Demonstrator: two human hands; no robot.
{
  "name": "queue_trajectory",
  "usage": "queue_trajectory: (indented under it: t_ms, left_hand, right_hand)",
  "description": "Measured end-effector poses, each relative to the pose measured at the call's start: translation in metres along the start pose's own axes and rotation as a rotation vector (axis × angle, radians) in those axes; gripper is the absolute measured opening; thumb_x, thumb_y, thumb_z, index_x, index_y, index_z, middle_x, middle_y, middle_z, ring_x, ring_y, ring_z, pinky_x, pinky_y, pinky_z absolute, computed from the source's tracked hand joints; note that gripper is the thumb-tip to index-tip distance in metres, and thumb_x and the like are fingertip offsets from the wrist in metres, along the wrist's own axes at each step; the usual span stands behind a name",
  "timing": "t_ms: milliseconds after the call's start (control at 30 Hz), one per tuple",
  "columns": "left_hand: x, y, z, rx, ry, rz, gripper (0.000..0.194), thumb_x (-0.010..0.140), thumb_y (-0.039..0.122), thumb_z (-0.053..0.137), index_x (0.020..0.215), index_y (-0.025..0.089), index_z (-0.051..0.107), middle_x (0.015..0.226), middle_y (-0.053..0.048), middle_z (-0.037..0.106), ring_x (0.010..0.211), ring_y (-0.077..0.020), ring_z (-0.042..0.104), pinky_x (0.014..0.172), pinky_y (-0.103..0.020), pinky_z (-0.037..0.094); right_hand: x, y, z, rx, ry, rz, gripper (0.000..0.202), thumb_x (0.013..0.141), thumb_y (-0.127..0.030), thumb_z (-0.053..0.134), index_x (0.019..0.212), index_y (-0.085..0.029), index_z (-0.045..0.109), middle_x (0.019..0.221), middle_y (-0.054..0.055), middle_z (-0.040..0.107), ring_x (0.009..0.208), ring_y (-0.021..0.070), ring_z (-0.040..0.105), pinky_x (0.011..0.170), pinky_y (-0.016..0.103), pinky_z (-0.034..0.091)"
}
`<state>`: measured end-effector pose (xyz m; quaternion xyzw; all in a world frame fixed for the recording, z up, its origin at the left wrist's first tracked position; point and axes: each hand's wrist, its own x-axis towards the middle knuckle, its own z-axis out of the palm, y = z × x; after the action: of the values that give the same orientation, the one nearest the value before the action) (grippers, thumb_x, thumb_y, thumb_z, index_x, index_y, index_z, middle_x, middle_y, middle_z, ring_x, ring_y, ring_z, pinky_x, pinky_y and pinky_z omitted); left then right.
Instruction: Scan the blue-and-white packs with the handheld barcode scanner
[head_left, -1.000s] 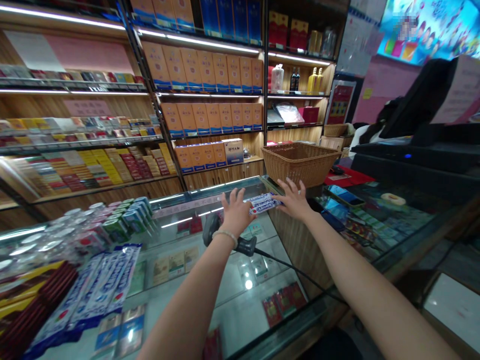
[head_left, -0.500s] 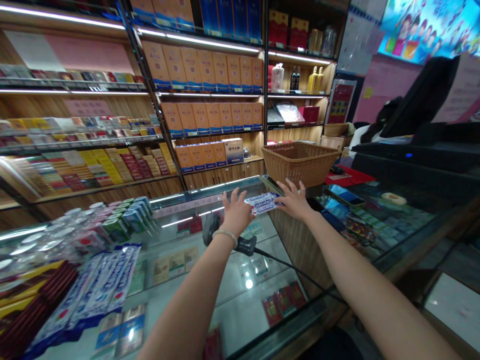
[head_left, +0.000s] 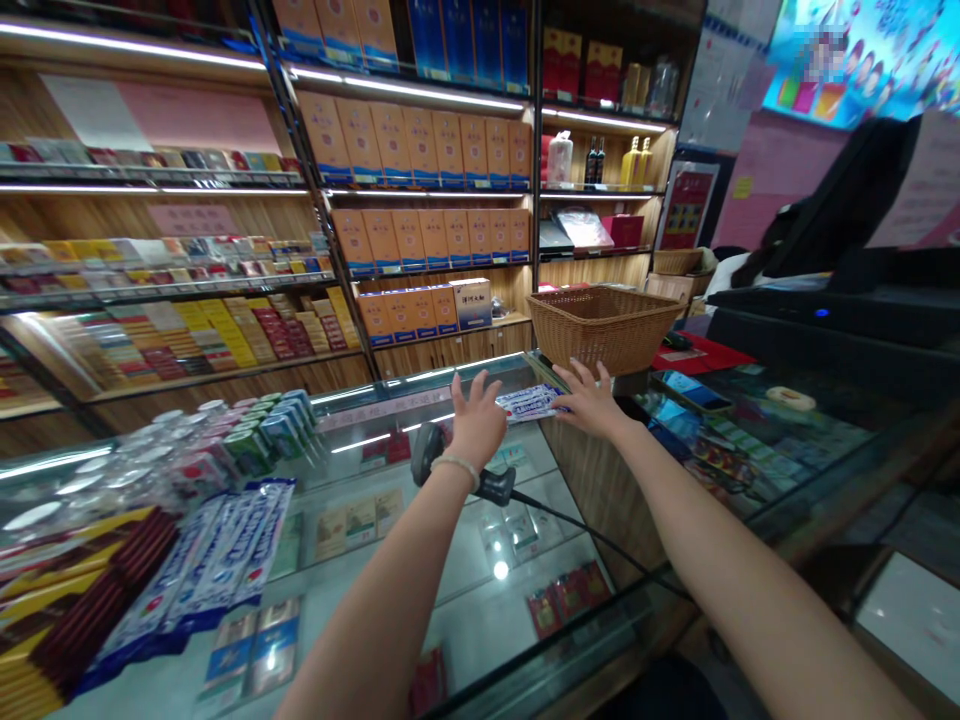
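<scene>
The packet [head_left: 529, 403] lay flat on the glass counter [head_left: 465, 560], just before the basket [head_left: 600, 326]. The right hand [head_left: 592, 402] rested on its right end, fingers spread; the left hand [head_left: 475, 424] hovered unclenched at its left end, above the scanner [head_left: 450, 462].

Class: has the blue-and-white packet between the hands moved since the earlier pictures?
No. The packet lies at the same spot before the basket; only the camera shifted.

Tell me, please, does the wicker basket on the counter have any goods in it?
No, the wicker basket shows only its bare woven inside, standing beyond the right hand.
</scene>
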<state>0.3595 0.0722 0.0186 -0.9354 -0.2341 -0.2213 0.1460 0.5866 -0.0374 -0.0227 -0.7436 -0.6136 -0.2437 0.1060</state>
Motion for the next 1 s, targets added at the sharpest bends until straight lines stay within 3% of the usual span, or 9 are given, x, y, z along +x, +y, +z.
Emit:
queue_trajectory:
  t_ms: [233, 500, 667, 767, 1000]
  left_hand:
    - [0.003, -0.005, -0.017, 0.035, 0.067, 0.007, 0.026, 0.086, 0.013, 0.062, 0.081, 0.027, 0.083, 0.15, -0.006, 0.061, 0.153, -0.0368, 0.035, 0.125, -0.075, 0.009]
    - [-0.008, -0.034, -0.07, 0.047, 0.266, 0.004, 0.025, 0.092, 0.018, 0.06, 0.08, 0.026, 0.081, 0.156, -0.004, 0.055, 0.155, -0.036, 0.032, 0.126, -0.075, 0.005]
    - [-0.044, -0.072, -0.099, 0.011, 0.365, -0.044, 0.022, 0.097, 0.024, 0.059, 0.088, 0.03, 0.079, 0.16, 0.001, 0.051, 0.156, -0.0332, 0.033, 0.126, -0.073, 0.002]
    - [-0.072, -0.097, -0.11, 0.042, 0.396, -0.081, 0.022, 0.101, 0.032, 0.056, 0.093, 0.031, 0.077, 0.161, 0.001, 0.05, 0.156, -0.0317, 0.034, 0.126, -0.073, -0.001]
    - [-0.142, -0.15, -0.112, 0.146, 0.482, -0.174, 0.014, 0.101, 0.036, 0.059, 0.102, 0.038, 0.072, 0.156, 0.005, 0.056, 0.152, -0.0262, 0.04, 0.126, -0.066, -0.008]
  right_hand:
    - [0.004, -0.007, -0.015, -0.06, 0.129, -0.011, 0.013, 0.091, -0.034, 0.072, 0.101, -0.032, 0.08, 0.166, 0.003, 0.042, 0.155, 0.0363, 0.025, 0.12, 0.072, 0.012]
    - [0.026, -0.032, -0.053, -0.107, 0.444, -0.031, 0.017, 0.096, -0.031, 0.063, 0.103, -0.031, 0.079, 0.16, 0.003, 0.05, 0.153, 0.0306, 0.03, 0.125, 0.062, 0.0]
    - [0.044, -0.077, -0.071, -0.111, 0.648, -0.055, 0.022, 0.102, -0.032, 0.055, 0.106, -0.03, 0.077, 0.155, 0.005, 0.056, 0.149, 0.0277, 0.037, 0.125, 0.059, -0.003]
    - [0.051, -0.112, -0.076, -0.069, 0.692, -0.086, 0.023, 0.102, -0.031, 0.054, 0.111, -0.03, 0.075, 0.156, 0.006, 0.055, 0.151, 0.0274, 0.035, 0.125, 0.058, -0.003]
    - [0.058, -0.186, -0.08, -0.051, 0.799, -0.201, 0.022, 0.102, -0.027, 0.054, 0.114, -0.029, 0.072, 0.154, 0.005, 0.057, 0.149, 0.0258, 0.041, 0.125, 0.056, -0.004]
